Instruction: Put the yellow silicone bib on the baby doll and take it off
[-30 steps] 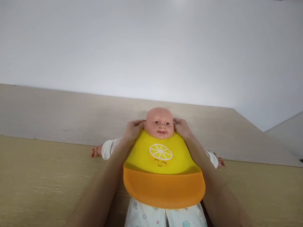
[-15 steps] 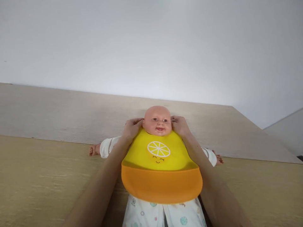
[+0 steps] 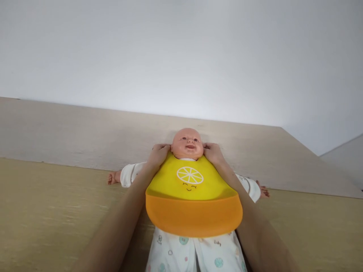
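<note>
Left hand (image 3: 159, 155) and right hand (image 3: 214, 153) at top edge of the bib (image 3: 194, 207).
Whether they grasp, I cannot tell; beyond the doll (image 3: 187, 141), desk (image 3: 56, 204) lies open toward nine and three o'clock.

Soft, dim light covers the doll (image 3: 187, 140). Beyond it the wall (image 3: 181, 60) is palest low down, greying upward. Sheen streaks the table (image 3: 56, 211) left of the doll; dark shade flanks its trousers (image 3: 172, 251), and fine detail looks slightly smeared.

Wooden surface (image 3: 56, 204) open at both sides; doll's outstretched arms (image 3: 127, 175) bar low passage beside bib (image 3: 195, 217); wall (image 3: 181, 56) behind.
</note>
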Available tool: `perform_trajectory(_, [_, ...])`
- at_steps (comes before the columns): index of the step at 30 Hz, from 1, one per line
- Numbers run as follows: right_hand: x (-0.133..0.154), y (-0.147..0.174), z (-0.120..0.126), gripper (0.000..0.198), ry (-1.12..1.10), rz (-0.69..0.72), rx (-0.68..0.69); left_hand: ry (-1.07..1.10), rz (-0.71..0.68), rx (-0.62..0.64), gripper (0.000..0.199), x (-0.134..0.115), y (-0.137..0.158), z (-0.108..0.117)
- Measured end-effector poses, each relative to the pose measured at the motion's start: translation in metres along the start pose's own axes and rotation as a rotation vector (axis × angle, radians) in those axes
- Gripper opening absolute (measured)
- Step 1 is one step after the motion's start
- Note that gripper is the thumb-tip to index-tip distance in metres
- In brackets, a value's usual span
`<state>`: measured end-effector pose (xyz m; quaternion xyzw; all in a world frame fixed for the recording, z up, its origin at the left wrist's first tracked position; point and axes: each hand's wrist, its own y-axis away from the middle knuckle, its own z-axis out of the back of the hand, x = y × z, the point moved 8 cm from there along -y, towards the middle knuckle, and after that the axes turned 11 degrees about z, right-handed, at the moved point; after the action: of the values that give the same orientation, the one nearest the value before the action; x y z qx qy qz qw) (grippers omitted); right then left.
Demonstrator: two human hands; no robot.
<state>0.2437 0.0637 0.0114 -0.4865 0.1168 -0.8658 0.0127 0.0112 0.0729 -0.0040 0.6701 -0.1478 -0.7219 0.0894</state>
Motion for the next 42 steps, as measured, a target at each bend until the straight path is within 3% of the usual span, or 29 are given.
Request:
perform_trajectory(10, [-0.008, 0.001, -0.002, 0.022, -0.001, 0.009, -0.005, 0.074, 0.068, 0.012, 0.022, 0.007, 0.0, 0.002])
perform_trajectory(15, [0.001, 0.01, 0.002, 0.021, -0.041, -0.009, -0.041, 0.101, 0.074, 0.018, 0.022, 0.004, 0.008, -0.001])
perform_trajectory(21, [0.017, 0.054, 0.025, 0.03, -0.182, -0.078, -0.13, 0.061, 0.062, 0.033, 0.032, -0.008, 0.043, 0.005])
perform_trajectory(25, [0.027, 0.094, 0.034, 0.033, -0.344, -0.101, -0.115, 0.015, 0.014, -0.047, 0.023, -0.014, 0.075, 0.022])
perform_trajectory(29, [0.039, 0.135, 0.037, 0.032, -0.63, -0.136, -0.102, 0.085, 0.053, 0.053, 0.025, -0.007, 0.115, 0.023])
perform_trajectory(33, [0.046, 0.161, 0.037, 0.033, -0.74, -0.165, -0.111, 0.222, 0.082, 0.113, 0.034, 0.003, 0.142, 0.024])
perform_trajectory(42, [0.056, 0.133, 0.036, 0.036, -0.745, -0.114, -0.287, 0.272, -0.005, -0.048, 0.034, -0.015, 0.118, 0.026])
